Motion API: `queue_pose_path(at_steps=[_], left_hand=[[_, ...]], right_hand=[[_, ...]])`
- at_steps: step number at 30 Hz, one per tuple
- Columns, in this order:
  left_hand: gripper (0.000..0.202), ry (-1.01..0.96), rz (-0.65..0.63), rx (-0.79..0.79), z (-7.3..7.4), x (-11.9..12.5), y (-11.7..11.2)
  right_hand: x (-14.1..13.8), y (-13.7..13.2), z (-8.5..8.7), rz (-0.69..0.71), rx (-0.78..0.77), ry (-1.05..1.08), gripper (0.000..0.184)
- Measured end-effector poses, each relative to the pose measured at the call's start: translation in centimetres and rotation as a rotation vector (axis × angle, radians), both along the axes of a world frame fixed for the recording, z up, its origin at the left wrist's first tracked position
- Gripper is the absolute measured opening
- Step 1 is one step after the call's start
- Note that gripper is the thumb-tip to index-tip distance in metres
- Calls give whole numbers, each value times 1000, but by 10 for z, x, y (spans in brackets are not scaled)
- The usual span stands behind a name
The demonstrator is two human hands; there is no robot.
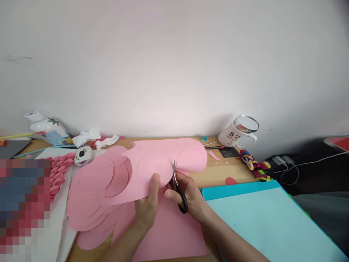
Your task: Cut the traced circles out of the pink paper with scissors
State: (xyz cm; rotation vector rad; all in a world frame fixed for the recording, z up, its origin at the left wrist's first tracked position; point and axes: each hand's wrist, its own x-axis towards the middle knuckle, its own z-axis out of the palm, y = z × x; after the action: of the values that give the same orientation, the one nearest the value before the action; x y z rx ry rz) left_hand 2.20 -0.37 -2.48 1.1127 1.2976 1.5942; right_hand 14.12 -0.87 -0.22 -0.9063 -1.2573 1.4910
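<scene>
Head view: left hand raised from near edge, thumb on top, pinching pink sheet held above table at centre. Right hand just right of it, fingers closed through black scissors handles, blades up, tips at sheet edge. One scissors, one mug far right, one bottle far left, one teal sheet near right.

We see pink paper in our left hand, black-handled scissors in our right hand, turquoise sheets right of it.
</scene>
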Motion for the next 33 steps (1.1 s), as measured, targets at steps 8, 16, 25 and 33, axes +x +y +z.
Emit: queue_pose_path(at_steps=[8,16,25,33], left_hand=[[52,-1,5,15,1,0,0],[53,-4,9,2,-1,1,0],[54,-7,-9,0,3,0,-1],[54,-41,-18,-13,2,0,1]], right_hand=[[-2,1,2,-12,9,39,38],[-1,-1,4,-7,6,14,38],[-1,0,0,-11,4,64,33],[-1,0,-2,-18,-3,61,32]])
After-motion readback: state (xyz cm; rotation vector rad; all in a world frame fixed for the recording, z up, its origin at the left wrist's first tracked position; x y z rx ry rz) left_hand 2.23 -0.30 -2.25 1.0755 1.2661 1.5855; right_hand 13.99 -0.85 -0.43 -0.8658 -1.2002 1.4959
